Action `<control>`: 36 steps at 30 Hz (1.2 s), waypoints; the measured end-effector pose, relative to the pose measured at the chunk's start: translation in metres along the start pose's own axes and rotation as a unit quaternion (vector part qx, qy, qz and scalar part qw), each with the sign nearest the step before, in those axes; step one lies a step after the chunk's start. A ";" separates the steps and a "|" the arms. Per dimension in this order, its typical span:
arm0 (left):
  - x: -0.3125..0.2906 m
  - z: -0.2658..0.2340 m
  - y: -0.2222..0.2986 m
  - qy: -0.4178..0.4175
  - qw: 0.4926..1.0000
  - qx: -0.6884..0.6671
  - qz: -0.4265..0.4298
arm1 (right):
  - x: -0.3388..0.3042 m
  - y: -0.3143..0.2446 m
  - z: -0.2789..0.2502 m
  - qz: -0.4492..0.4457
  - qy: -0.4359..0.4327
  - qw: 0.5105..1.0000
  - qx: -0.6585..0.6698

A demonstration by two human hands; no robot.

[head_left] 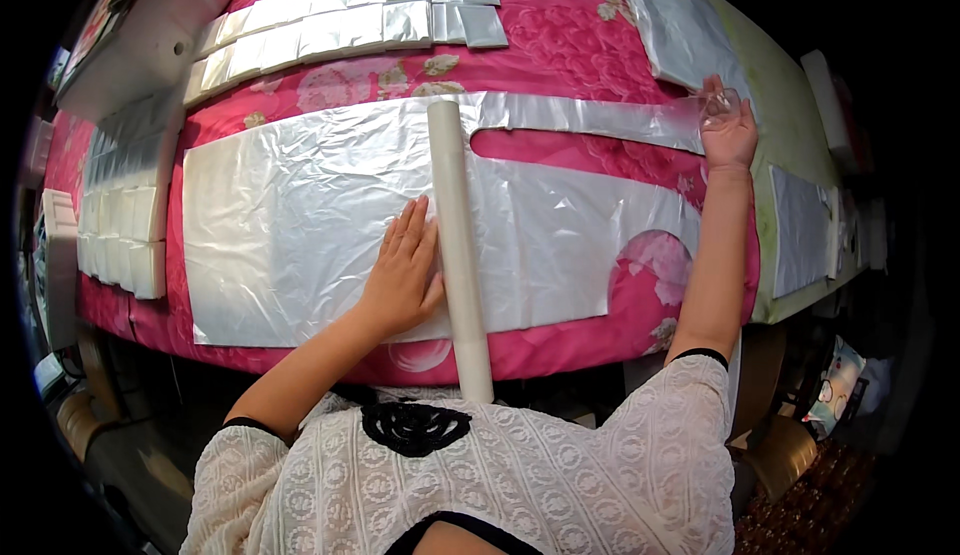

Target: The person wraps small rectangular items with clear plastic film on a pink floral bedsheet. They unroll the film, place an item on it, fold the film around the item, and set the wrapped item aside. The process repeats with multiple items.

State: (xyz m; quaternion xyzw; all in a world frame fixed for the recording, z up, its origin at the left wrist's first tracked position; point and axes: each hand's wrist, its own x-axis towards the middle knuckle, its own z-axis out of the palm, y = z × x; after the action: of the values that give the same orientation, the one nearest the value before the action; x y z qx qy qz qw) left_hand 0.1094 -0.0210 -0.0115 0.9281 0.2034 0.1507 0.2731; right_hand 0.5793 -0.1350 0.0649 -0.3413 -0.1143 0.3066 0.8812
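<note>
A thin, whitish plastic apron [320, 225] is spread flat over the pink floral cloth, with a curved cut-out at its right end. Across it lies a long pale rod [460, 245], its near end reaching toward my chest. My left hand [405, 265] presses flat on the film just left of the rod, fingers stretched out and holding nothing. At the far right, my right hand [728, 130] has the end of the apron's long strap [590, 115], palm turned up and fingers curled about clear, crumpled film. The strap runs fairly straight from the rod to this hand.
Two rows of folded plastic packets [340, 30] lie at the back, and more stacked packets [125, 225] at the left. A white plastic box [145, 40] stands far left. Further flat film sheets [680, 30] lie at the back right, near another stack [800, 230] on green cloth.
</note>
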 end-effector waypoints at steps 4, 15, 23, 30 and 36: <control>0.010 -0.036 -0.002 0.112 0.931 -0.341 -0.074 | -0.093 0.083 0.110 -0.022 -0.264 0.929 -0.258; -0.001 -0.071 0.001 0.150 0.775 -0.564 -0.242 | -0.197 0.195 0.160 -0.053 -0.465 0.690 -0.553; -0.049 -0.102 -0.075 0.216 0.765 -0.517 -0.318 | -0.044 0.052 0.074 0.050 0.024 0.969 -0.240; -0.094 -0.121 -0.127 0.304 0.784 -0.393 -0.372 | -0.037 -0.011 0.015 0.098 0.153 0.959 -0.217; -0.135 -0.131 -0.155 0.328 0.784 -0.333 -0.408 | -0.186 0.126 0.084 -0.073 -0.262 0.671 -0.690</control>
State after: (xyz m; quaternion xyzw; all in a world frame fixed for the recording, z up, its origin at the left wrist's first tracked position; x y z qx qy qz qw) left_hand -0.1056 0.0941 -0.0164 0.5044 0.5776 0.3787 0.5183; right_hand 0.3402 -0.1325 0.0445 -0.7481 -0.5438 0.1517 0.3488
